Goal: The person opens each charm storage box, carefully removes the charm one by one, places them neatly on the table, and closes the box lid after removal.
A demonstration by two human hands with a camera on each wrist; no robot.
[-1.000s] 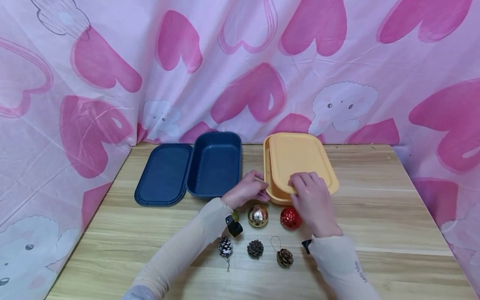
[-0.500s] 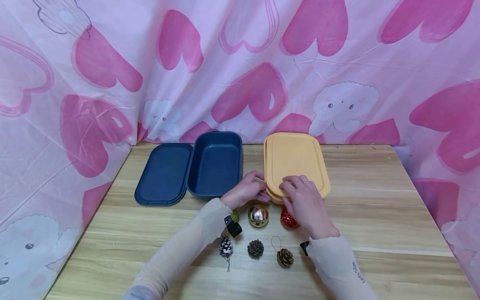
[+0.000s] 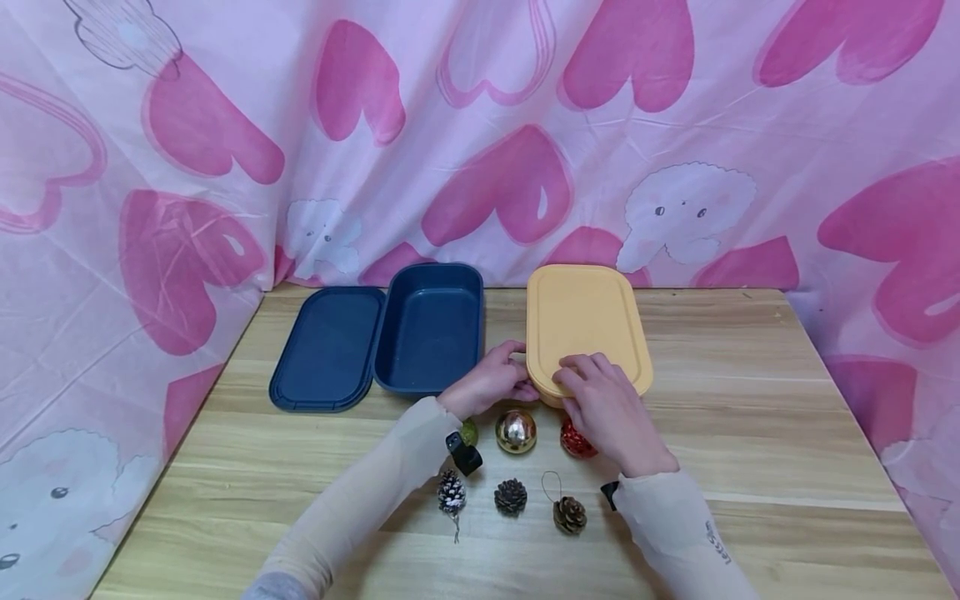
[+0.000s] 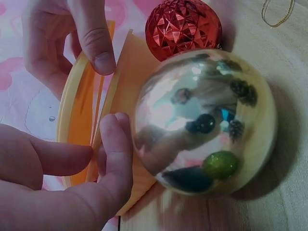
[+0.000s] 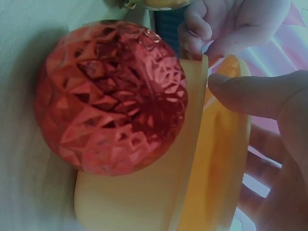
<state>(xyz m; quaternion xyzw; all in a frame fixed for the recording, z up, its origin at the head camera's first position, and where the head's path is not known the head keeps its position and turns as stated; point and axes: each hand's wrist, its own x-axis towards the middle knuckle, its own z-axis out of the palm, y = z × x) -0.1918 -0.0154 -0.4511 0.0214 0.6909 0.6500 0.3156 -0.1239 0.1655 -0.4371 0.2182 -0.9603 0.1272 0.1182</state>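
An orange-yellow lid (image 3: 585,312) lies over the matching food container (image 5: 125,197) at the back right, lined up with its outline. Both wrist views show a narrow gap between lid and rim along the near side. My right hand (image 3: 611,412) grips the lid's near edge, thumb under it and fingers on top. At the front left corner, my left hand (image 3: 489,382) pinches the container's rim, its thumb beside the lid's edge. Just in front of the container sit a shiny gold ball ornament (image 3: 516,432) and a faceted red ball ornament (image 3: 576,440), the red one partly behind my right hand.
An open navy container (image 3: 429,333) and its navy lid (image 3: 328,350) lie at the back left. A green glitter ball (image 3: 469,432) shows by my left wrist. Nearer are a white-tipped pine cone (image 3: 452,493), a dark pine cone (image 3: 511,497) and a brown pine cone (image 3: 570,516).
My right hand has moved left with the yellow lid, which was offset to the right and now covers the container's opening. My left hand has stayed at the corner.
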